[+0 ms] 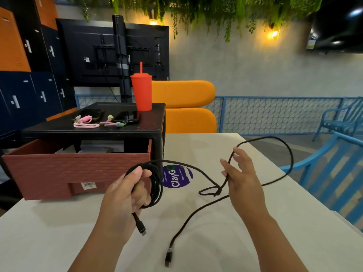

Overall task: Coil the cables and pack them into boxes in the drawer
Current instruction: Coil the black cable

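Note:
My left hand (125,191) grips several coiled loops of a black cable (157,185), with one plug (141,228) hanging below the fist. The rest of the cable runs right across the white table, knots loosely near the middle and arcs past my right hand (241,173). That hand has its fingers spread, with the cable passing between thumb and fingers. The other plug (168,256) lies on the table near the front. The brick-red drawer (74,169) stands pulled out of a black cabinet (94,130), with pale boxes partly visible inside.
On the cabinet top lie pink cables (87,122), two phones (127,117) and a red tumbler with a straw (141,91). A purple sticker (177,176) marks the white table (216,222). Blue chairs (334,173) stand at the right, orange seating behind.

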Action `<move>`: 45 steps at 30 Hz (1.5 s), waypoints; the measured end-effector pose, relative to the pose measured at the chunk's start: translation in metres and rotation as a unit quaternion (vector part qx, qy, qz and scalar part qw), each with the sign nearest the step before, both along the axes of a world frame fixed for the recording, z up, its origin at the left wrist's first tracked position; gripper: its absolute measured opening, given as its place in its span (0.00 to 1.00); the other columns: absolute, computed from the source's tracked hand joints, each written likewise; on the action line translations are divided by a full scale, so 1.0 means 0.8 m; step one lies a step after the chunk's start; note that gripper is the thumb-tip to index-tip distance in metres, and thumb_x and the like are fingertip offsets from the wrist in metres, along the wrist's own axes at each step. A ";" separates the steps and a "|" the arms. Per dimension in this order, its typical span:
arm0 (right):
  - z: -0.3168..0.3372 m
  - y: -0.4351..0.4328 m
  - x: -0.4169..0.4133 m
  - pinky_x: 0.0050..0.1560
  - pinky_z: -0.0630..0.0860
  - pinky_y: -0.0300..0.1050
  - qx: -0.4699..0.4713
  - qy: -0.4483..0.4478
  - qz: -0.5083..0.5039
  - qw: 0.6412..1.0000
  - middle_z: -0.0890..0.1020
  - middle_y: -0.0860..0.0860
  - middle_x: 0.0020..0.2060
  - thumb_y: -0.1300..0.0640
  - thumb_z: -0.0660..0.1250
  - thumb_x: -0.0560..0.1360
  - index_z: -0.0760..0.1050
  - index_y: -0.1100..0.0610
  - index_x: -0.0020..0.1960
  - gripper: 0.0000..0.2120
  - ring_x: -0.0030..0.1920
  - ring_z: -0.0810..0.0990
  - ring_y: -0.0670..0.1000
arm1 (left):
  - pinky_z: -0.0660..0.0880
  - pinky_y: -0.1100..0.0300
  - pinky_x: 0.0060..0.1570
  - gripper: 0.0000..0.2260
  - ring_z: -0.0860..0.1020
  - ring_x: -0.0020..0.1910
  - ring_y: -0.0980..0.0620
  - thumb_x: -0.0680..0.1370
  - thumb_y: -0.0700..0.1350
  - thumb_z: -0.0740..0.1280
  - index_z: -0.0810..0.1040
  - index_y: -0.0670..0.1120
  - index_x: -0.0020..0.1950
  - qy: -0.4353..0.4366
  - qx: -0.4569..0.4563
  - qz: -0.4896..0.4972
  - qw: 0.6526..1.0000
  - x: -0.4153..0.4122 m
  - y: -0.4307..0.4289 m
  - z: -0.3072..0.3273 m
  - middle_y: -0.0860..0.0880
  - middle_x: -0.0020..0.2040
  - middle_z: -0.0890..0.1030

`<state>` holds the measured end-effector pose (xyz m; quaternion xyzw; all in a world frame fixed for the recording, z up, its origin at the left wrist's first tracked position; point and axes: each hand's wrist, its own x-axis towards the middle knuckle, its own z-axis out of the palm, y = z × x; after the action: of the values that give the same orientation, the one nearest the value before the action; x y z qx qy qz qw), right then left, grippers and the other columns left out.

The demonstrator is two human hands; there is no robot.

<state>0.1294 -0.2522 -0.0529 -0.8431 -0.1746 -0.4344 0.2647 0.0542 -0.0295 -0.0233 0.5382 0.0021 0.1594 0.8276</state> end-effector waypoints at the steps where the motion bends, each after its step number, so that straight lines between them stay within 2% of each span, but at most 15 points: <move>1: 0.000 0.001 -0.001 0.46 0.79 0.47 0.003 -0.007 0.006 1.000 0.74 0.64 0.59 0.79 0.70 0.63 0.80 0.63 0.54 0.22 0.54 0.75 0.43 | 0.63 0.63 0.25 0.13 0.56 0.18 0.57 0.80 0.43 0.56 0.77 0.40 0.41 0.003 0.005 -0.002 1.000 0.000 -0.001 0.000 0.54 0.19 0.58; 5: -0.006 -0.001 0.002 0.38 0.78 0.48 -0.011 0.079 0.000 0.997 0.77 0.58 0.49 0.73 0.67 0.70 0.78 0.58 0.59 0.20 0.45 0.80 0.47 | 0.62 0.63 0.25 0.14 0.57 0.17 0.58 0.80 0.43 0.56 0.76 0.39 0.41 0.014 0.011 0.000 1.000 0.000 -0.004 0.001 0.54 0.18 0.58; 9: -0.014 -0.007 0.006 0.56 0.69 0.41 -0.087 0.295 -0.040 0.951 0.70 0.49 0.65 0.57 0.57 0.80 0.55 0.48 0.75 0.25 0.60 0.72 0.52 | 0.62 0.63 0.25 0.13 0.57 0.17 0.58 0.80 0.43 0.56 0.76 0.39 0.42 0.021 0.019 0.009 1.000 0.001 -0.003 0.000 0.54 0.18 0.58; 12: -0.015 -0.007 0.004 0.61 0.67 0.40 -0.069 0.338 -0.001 0.939 0.65 0.47 0.70 0.55 0.59 0.79 0.45 0.47 0.76 0.32 0.66 0.69 0.49 | 0.60 0.60 0.28 0.13 0.57 0.18 0.58 0.80 0.42 0.57 0.76 0.38 0.43 0.033 0.032 0.015 0.999 0.002 -0.004 -0.002 0.54 0.18 0.58; 17: -0.021 0.005 0.002 0.62 0.69 0.40 -0.049 0.344 0.041 0.937 0.70 0.45 0.66 0.54 0.62 0.77 0.55 0.46 0.74 0.28 0.63 0.72 0.47 | 0.56 0.56 0.31 0.12 0.57 0.18 0.58 0.80 0.42 0.58 0.77 0.38 0.42 0.041 0.045 0.009 0.998 0.003 -0.003 -0.005 0.53 0.19 0.58; 20: -0.024 0.012 0.001 0.61 0.70 0.42 -0.066 0.328 0.041 0.942 0.64 0.45 0.70 0.53 0.62 0.77 0.61 0.47 0.72 0.24 0.62 0.72 0.49 | 0.56 0.55 0.31 0.12 0.56 0.19 0.57 0.80 0.41 0.58 0.77 0.37 0.43 0.052 0.076 -0.020 0.996 0.001 -0.003 -0.007 0.53 0.20 0.58; 24: -0.020 0.011 0.004 0.59 0.73 0.44 -0.050 0.295 0.006 0.954 0.55 0.47 0.73 0.56 0.60 0.78 0.63 0.49 0.71 0.22 0.62 0.73 0.52 | 0.59 0.60 0.28 0.09 0.56 0.20 0.56 0.75 0.42 0.65 0.77 0.36 0.44 0.063 0.148 -0.092 0.983 -0.003 -0.005 -0.006 0.52 0.21 0.58; 27: -0.019 0.007 0.016 0.62 0.67 0.43 -0.059 0.313 -0.036 0.947 0.60 0.49 0.72 0.58 0.55 0.80 0.62 0.50 0.72 0.21 0.64 0.71 0.52 | 0.59 0.63 0.26 0.12 0.56 0.22 0.55 0.68 0.47 0.64 0.78 0.38 0.41 0.066 0.190 -0.147 0.968 -0.007 -0.008 -0.004 0.52 0.22 0.59; 29: -0.018 0.007 0.027 0.63 0.64 0.43 -0.099 0.354 -0.051 0.929 0.71 0.52 0.65 0.58 0.54 0.80 0.66 0.51 0.69 0.18 0.63 0.72 0.54 | 0.59 0.63 0.26 0.11 0.56 0.22 0.55 0.67 0.47 0.63 0.79 0.40 0.38 0.072 0.213 -0.165 0.960 -0.010 -0.010 -0.002 0.51 0.22 0.59; 32: -0.014 0.010 0.041 0.50 0.66 0.39 -0.187 0.383 -0.033 0.904 0.74 0.47 0.39 0.62 0.56 0.79 0.75 0.50 0.45 0.12 0.49 0.74 0.53 | 0.58 0.64 0.26 0.08 0.56 0.22 0.55 0.70 0.46 0.65 0.80 0.43 0.36 0.090 0.243 -0.185 0.948 -0.012 -0.012 -0.001 0.51 0.22 0.59; 35: -0.008 0.016 0.051 0.41 0.63 0.38 -0.224 0.380 -0.016 0.897 0.74 0.48 0.36 0.63 0.57 0.77 0.71 0.53 0.43 0.09 0.42 0.71 0.51 | 0.59 0.64 0.26 0.12 0.58 0.22 0.56 0.79 0.41 0.63 0.80 0.42 0.37 0.106 0.262 -0.185 0.941 -0.009 -0.013 -0.004 0.52 0.22 0.60; 38: 0.011 0.019 0.056 0.37 0.65 0.42 -0.115 0.306 -0.031 0.944 0.79 0.53 0.40 0.62 0.56 0.77 0.71 0.53 0.45 0.08 0.39 0.73 0.54 | 0.63 0.68 0.28 0.15 0.61 0.21 0.58 0.81 0.44 0.57 0.79 0.42 0.41 0.094 0.314 -0.170 0.929 -0.006 -0.013 -0.008 0.53 0.20 0.63; 41: 0.046 0.020 0.055 0.32 0.64 0.42 0.137 0.254 0.017 0.957 0.76 0.51 0.33 0.60 0.55 0.79 0.71 0.55 0.40 0.11 0.33 0.72 0.50 | 0.62 0.66 0.29 0.15 0.62 0.21 0.58 0.80 0.47 0.58 0.79 0.43 0.42 0.101 0.337 -0.153 0.923 -0.004 -0.014 -0.012 0.54 0.20 0.64; 43: 0.070 0.016 0.051 0.32 0.65 0.41 0.330 0.211 0.089 0.916 0.75 0.50 0.31 0.62 0.53 0.79 0.69 0.55 0.36 0.14 0.30 0.69 0.47 | 0.60 0.64 0.28 0.14 0.62 0.22 0.56 0.80 0.48 0.60 0.80 0.44 0.40 0.121 0.346 -0.129 0.921 -0.001 -0.015 -0.014 0.54 0.21 0.64; 45: 0.088 0.008 0.046 0.33 0.68 0.38 0.492 0.172 0.172 0.836 0.75 0.51 0.32 0.62 0.51 0.81 0.68 0.56 0.37 0.15 0.29 0.68 0.46 | 0.59 0.62 0.28 0.13 0.62 0.22 0.55 0.78 0.48 0.62 0.80 0.45 0.38 0.146 0.346 -0.087 0.923 0.005 -0.015 -0.017 0.54 0.20 0.64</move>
<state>0.1661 -0.2460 0.0176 -0.6191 -0.0317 -0.2589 0.7408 0.0579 -0.0411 -0.0366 0.8067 0.0208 -0.0028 0.5906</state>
